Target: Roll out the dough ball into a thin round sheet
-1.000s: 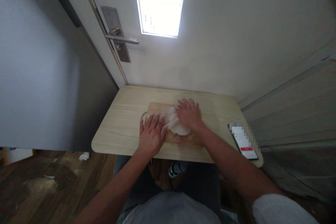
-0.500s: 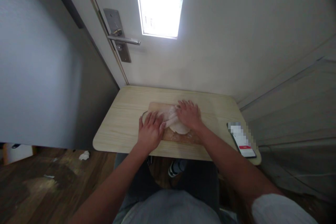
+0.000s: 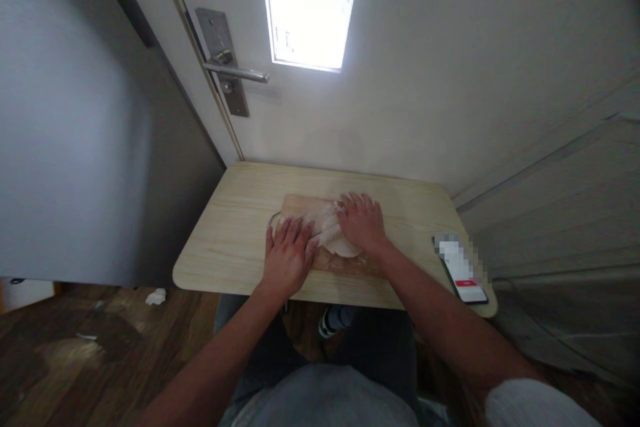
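A flat, pale sheet of dough (image 3: 345, 246) lies on a floured wooden cutting board (image 3: 330, 262). My left hand (image 3: 289, 253) rests palm down over the board's left part, its fingers stretched out and its thumb side by the dough. Over the upper right of the dough lies my right hand (image 3: 363, 221), also palm down with fingers extended. A pale, floury band runs slantwise between the two hands; whether it is a fold of dough or a separate thing I cannot tell. Both palms hide what is beneath them.
The board sits on a small light-wood table (image 3: 240, 213) against a white door with a metal handle (image 3: 237, 72). A phone (image 3: 463, 273) lies near the table's right edge. Crumpled paper (image 3: 156, 297) is on the floor at the left.
The view has shifted slightly. Both hands stay on the dough and board in nearly the same places, with the left hand a touch lower in the picture.
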Demonstrator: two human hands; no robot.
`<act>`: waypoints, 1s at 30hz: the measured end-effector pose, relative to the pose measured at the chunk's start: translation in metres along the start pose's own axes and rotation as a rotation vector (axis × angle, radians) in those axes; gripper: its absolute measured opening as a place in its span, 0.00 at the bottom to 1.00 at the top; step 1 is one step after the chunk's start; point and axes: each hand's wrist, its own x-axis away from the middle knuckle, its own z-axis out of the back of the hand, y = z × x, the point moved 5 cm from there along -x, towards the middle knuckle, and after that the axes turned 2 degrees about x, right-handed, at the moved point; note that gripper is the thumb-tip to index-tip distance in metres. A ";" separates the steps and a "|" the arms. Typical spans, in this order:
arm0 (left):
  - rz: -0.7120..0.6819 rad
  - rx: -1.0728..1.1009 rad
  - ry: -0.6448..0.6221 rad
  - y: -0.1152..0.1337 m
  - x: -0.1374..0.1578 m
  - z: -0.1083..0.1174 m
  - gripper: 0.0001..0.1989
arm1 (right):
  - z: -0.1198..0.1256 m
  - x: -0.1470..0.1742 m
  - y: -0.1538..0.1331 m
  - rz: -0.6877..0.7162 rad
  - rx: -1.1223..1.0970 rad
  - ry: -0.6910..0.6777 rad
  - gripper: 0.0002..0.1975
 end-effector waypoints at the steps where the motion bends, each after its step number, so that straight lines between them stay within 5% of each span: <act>1: 0.008 0.004 0.001 -0.003 -0.003 -0.001 0.23 | 0.000 -0.005 -0.003 0.006 -0.004 -0.006 0.26; 15: 0.097 -0.001 -0.037 -0.030 -0.024 -0.008 0.25 | -0.010 -0.046 -0.020 -0.007 -0.035 -0.063 0.28; 30: -0.088 0.040 -0.013 0.021 0.018 0.005 0.24 | 0.002 0.041 0.015 0.023 -0.029 0.045 0.26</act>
